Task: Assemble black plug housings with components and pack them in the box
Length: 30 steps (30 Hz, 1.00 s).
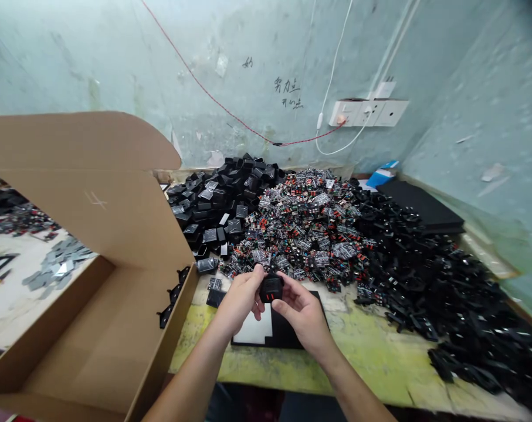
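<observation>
A small black plastic housing (272,287) with two orange-red marks on its face is held between both hands. My left hand (244,298) grips its left side, thumb on top. Around its right side and lower edge, my right hand (301,308) closes with thumb and fingers. Beneath them lies a black pad (287,337) with a white sheet (250,329) on it. Just left of my left hand sit a black case (215,298) and a small circuit board (214,283).
An open cardboard box (94,328) stands at left, several black parts (173,296) along its right wall. Behind the hands are heaps of black cases (222,199) and circuit boards (309,223). Black plastic parts (446,281) are piled at right, near black sheets (419,205).
</observation>
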Each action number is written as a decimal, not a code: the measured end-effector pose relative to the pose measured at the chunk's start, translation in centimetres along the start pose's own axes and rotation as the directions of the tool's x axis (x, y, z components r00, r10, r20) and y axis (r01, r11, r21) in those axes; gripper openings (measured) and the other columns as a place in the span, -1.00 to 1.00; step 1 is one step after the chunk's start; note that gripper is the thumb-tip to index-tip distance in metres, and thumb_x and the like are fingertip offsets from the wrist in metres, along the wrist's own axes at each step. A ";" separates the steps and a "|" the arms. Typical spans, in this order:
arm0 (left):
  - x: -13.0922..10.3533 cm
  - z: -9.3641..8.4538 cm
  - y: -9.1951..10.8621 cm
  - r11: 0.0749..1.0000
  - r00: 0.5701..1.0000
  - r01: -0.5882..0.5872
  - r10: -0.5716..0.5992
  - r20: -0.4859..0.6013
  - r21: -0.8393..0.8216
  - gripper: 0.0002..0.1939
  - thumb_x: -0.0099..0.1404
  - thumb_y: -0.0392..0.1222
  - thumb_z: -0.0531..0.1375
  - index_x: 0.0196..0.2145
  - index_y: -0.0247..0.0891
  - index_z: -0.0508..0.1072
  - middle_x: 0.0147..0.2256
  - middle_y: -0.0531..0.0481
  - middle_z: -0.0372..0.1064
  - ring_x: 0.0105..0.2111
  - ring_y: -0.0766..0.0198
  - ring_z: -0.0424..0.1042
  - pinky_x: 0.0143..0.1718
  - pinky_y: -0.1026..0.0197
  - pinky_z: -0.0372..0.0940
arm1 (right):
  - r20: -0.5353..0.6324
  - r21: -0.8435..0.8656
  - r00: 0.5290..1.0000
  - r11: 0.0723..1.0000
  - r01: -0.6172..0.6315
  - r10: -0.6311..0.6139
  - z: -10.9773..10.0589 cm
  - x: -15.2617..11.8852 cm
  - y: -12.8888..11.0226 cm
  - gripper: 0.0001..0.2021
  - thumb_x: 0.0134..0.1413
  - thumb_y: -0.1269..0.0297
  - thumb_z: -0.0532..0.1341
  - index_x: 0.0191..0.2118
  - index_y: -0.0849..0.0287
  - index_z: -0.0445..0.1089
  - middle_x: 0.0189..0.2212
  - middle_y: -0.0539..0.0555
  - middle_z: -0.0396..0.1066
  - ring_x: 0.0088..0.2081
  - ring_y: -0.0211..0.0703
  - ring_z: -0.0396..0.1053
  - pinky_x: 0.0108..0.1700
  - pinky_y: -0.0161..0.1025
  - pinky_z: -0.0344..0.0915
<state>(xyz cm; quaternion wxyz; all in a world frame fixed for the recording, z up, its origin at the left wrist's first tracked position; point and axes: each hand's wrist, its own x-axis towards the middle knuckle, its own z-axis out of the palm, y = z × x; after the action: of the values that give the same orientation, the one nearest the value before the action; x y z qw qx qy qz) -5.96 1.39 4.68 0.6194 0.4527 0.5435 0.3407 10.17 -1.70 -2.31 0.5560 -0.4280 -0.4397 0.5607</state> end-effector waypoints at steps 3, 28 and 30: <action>-0.2 -0.1 0.4 0.994 1.000 0.008 -0.008 -0.005 0.113 -0.21 0.30 0.56 0.07 -0.25 -0.35 0.53 -0.64 0.04 0.28 -0.67 0.28 0.29 -0.72 0.29 0.21 | 0.004 0.051 0.999 0.998 -0.035 0.035 0.1 0.0 0.1 -0.29 -0.05 -0.05 0.57 0.22 0.04 0.50 0.05 0.16 0.61 0.07 0.13 0.54 0.19 0.11 0.46; -3.8 -2.2 1.1 0.936 0.971 -0.226 0.240 -0.022 0.269 -0.75 0.10 -0.10 0.43 -0.27 -0.25 0.62 -0.37 -0.05 0.54 -0.38 0.17 0.44 -0.39 0.22 0.26 | 0.071 -0.308 0.990 0.941 0.137 -0.121 -0.3 -2.5 3.3 -0.22 0.05 -0.04 0.51 0.37 -0.08 0.36 0.22 0.17 0.47 0.07 0.11 0.54 0.16 0.08 0.52; -5.6 -4.6 2.0 0.946 0.959 -0.243 0.268 -0.093 0.215 -0.58 0.11 -0.18 0.41 -0.05 -0.24 0.59 -0.18 -0.12 0.58 -0.24 0.13 0.49 -0.23 0.17 0.35 | 0.077 -0.363 0.988 0.919 0.152 -0.133 -1.6 -2.9 3.7 -0.28 0.12 -0.06 0.45 0.37 -0.07 0.37 0.11 0.15 0.55 0.00 0.08 0.57 0.15 0.07 0.54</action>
<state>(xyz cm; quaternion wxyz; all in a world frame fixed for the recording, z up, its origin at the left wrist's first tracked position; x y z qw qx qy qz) -11.34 -2.12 8.60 0.4868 0.5581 0.5483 0.3884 10.88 -4.58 -6.33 0.4941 -0.4770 -0.5809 0.4369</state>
